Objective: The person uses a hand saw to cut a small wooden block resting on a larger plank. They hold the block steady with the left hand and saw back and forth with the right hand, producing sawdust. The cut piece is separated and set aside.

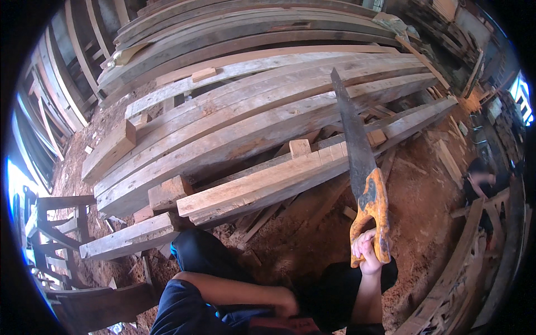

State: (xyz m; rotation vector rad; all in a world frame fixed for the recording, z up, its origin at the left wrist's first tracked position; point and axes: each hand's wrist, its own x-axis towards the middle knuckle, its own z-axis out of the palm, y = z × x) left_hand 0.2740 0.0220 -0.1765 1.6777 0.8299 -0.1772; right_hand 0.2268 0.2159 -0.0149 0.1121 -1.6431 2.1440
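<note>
We see one handsaw raised in our right hand, whose fingers are curled tight around the lower end of its orange handle, the dark blade pointing away and slightly left over the timber. The blade crosses above one pale, squared beam that lies slanting across the middle of the scene, its far right end scored into short blocks. Our left hand rests low at the near edge on a dark-trousered knee; whether its fingers are open or closed we cannot tell. One small offcut block stands on the beam just left of the blade, and a second, larger block lies near the beam's left end. Beyond, a wide stack of long weathered planks fills the far side. The floor is reddish earth strewn with sawdust and scraps. One other person crouches at the far right, and a dark wooden frame stands at the left.
</note>
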